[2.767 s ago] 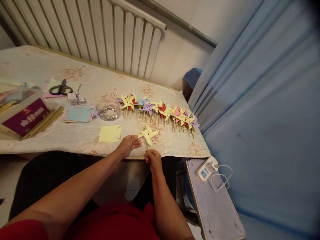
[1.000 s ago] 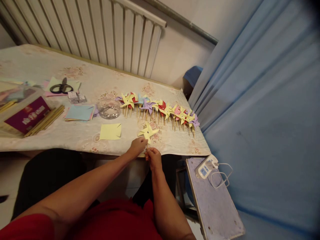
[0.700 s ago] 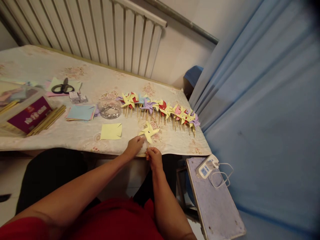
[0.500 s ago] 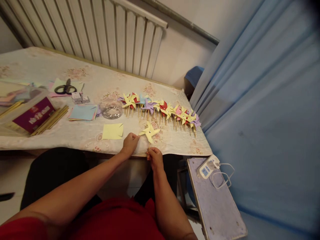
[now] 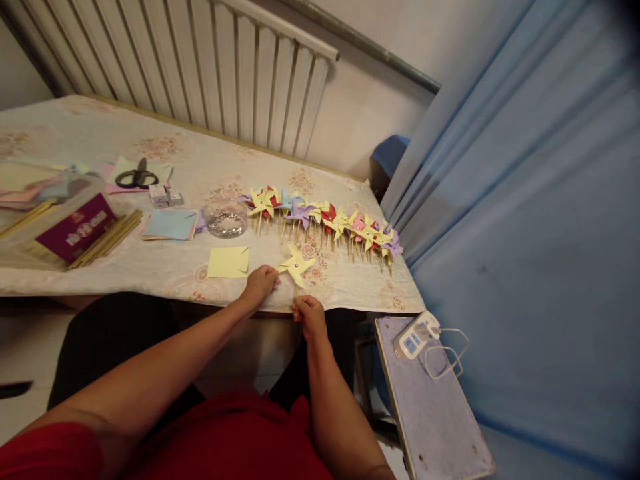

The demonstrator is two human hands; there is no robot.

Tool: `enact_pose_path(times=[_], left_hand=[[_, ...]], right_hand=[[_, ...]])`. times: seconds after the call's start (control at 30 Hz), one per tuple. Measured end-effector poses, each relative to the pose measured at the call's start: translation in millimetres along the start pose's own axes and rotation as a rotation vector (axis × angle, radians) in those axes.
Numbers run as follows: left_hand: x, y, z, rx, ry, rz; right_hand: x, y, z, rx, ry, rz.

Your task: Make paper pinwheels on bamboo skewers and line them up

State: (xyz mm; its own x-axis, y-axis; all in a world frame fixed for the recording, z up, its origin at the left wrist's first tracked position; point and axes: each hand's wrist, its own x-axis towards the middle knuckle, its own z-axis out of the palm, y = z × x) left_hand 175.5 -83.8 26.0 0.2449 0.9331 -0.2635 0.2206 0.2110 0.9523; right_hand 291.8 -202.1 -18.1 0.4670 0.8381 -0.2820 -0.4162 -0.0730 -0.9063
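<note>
A yellow paper pinwheel (image 5: pixel 297 267) with a shiny pin at its centre stands over the table's front edge. My right hand (image 5: pixel 311 316) is closed, its fingers pinching the lower end of the pinwheel's thin stick. Beside the wheel, my left hand (image 5: pixel 261 285) is closed, with its fingertips at the tip of the left blade. A single yellow paper square (image 5: pixel 228 262), slit at its corners, lies just beyond my left hand. Finished pinwheels (image 5: pixel 337 221) in several colours lie in a row further back, their sticks pointing towards me.
A clear round box of pins (image 5: pixel 226 221) sits beside a stack of slit paper (image 5: pixel 171 225). Small boxes (image 5: pixel 165 196) and black-handled scissors (image 5: pixel 137 177) lie behind. Wooden sticks (image 5: pixel 107 239) and a purple-labelled container (image 5: pixel 75 230) are at left. A power strip (image 5: pixel 414 339) rests on a stool (image 5: pixel 440 413).
The pinwheel has shifted slightly left and its blades have turned a little. Both hands stay almost in place. The view has shifted slightly, moving the table things a little to the right.
</note>
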Motion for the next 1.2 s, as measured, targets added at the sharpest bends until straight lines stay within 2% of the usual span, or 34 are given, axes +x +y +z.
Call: enact_pose_path(times=[0.37, 0.73, 0.87, 1.2], left_hand=[[5, -8, -2.2, -0.026, -0.004, 0.049], [2, -6, -4.7, -0.057, -0.019, 0.022], [-2, -6, -9.7, -0.081, -0.043, 0.044], [-8, -13, -24.8, -0.202, -0.041, -0.018]], right_hand=[[-1, 0, 0, -0.018, -0.002, -0.011], [-1, 1, -2, -0.032, -0.009, -0.011], [-1, 2, -2, -0.036, -0.008, -0.013], [-5, 2, -2, -0.040, -0.029, -0.005]])
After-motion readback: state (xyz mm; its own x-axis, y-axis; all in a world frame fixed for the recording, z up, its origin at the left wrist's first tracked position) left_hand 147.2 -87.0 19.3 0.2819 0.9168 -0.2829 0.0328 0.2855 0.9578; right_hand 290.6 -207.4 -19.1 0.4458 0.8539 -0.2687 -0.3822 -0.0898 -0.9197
